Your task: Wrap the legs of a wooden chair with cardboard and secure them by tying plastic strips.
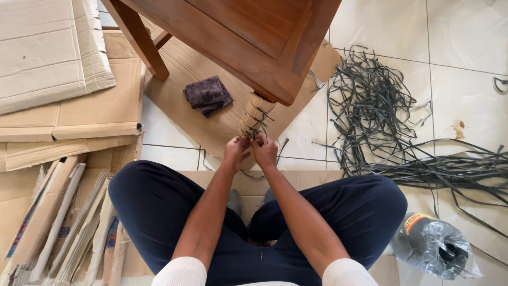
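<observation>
Cardboard-wrapped leg [257,115] of wooden furniture [248,37], bound with dark strap, pinched at lower end by left hand [235,149] and right hand [264,151], both forearms stretched forward between knees.

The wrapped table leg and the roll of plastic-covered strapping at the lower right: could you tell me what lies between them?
In the head view, the person's right thigh and strands of the dark strap pile lie between the wrapped leg and the roll.
</observation>
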